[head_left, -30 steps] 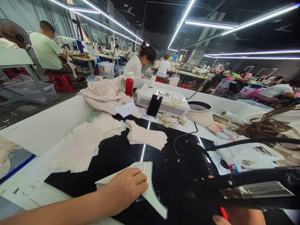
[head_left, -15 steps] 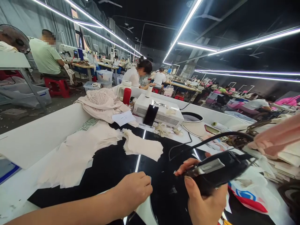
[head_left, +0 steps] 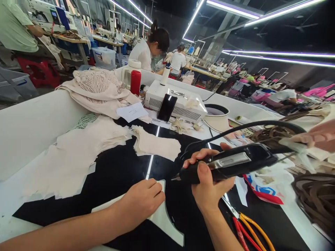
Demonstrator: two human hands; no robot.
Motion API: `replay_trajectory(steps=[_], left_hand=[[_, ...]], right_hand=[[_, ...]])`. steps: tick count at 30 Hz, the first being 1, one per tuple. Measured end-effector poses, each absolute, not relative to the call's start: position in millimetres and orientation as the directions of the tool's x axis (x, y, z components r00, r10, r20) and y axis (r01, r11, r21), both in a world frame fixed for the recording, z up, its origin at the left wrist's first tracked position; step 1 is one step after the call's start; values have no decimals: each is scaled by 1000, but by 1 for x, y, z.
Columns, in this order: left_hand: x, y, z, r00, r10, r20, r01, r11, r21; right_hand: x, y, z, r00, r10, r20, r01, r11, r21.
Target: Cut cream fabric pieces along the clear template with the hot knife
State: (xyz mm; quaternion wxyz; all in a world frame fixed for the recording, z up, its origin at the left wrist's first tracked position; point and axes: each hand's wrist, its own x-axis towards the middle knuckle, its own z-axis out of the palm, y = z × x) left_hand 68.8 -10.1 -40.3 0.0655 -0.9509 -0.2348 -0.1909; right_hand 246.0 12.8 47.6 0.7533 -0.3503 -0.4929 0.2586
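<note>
My right hand (head_left: 209, 181) is wrapped round a black corded hand-held power tool (head_left: 235, 162) with a silver lever along its side. The tool's narrow tip points left, above the black work surface (head_left: 115, 181). Low at the centre, my left hand (head_left: 146, 197) has its fingers pinched together on the upper edge of a pale, curved flat piece (head_left: 167, 223). Part of that piece is hidden under my left hand and forearm. Just beyond my hands lies a small stack of cream fabric pieces (head_left: 157, 144).
Pliers with red and orange handles (head_left: 251, 230) lie at lower right. A larger stack of cream fabric (head_left: 65, 160) is at left. Behind stand a white box (head_left: 180, 111), a phone (head_left: 166, 107) and a red bottle (head_left: 135, 82). A black cable (head_left: 251, 125) arcs rightward.
The view has tilted down, showing more of the pale piece and the pliers. My right hand has turned the tool flatter and brought it slightly left. My left hand stays pinched.
</note>
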Motion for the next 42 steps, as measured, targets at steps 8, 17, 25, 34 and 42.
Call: replay_trajectory(steps=[8, 17, 25, 34, 42], left_hand=[[66, -14, -32, 801, 424, 423, 464, -886, 9], [66, -15, -26, 805, 437, 403, 460, -887, 42], [63, -14, -26, 819, 438, 371, 454, -890, 47], [61, -12, -31, 841, 443, 312, 444, -893, 71], [59, -13, -27, 844, 452, 290, 444, -891, 96]], right_hand=[[249, 19, 40, 297, 763, 574, -142, 630, -764], [246, 20, 38, 281, 774, 567, -189, 624, -758], [243, 20, 42, 267, 784, 560, -259, 618, -742], [243, 18, 36, 242, 786, 569, -256, 618, -743], [248, 17, 38, 276, 784, 556, -246, 616, -748]])
